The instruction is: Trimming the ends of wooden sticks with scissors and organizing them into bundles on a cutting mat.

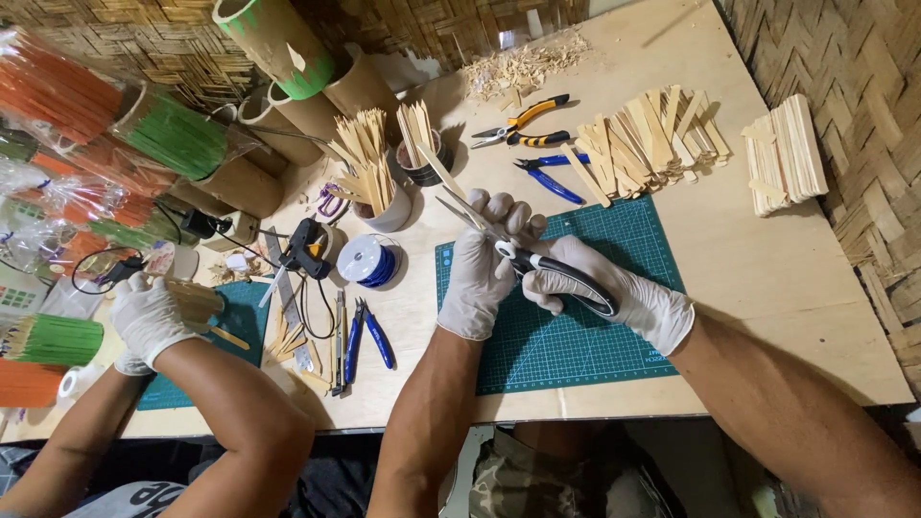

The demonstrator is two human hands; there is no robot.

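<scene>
Blue pliers [549,173], glue gun [303,246], wire spool [366,259] & stick pile [652,142] on table.

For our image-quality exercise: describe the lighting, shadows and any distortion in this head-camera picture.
Head view: even, soft light; short soft shadows beside the yellow-handled pliers; wide-angle bending curves the table edge; left hand, right hand and scissors are sharp.

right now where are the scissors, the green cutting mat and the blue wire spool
scissors [566,278], head view, on the black handle in the right hand
green cutting mat [576,350], head view, on bare mat below the hands
blue wire spool [367,259], head view, on its top face
</scene>
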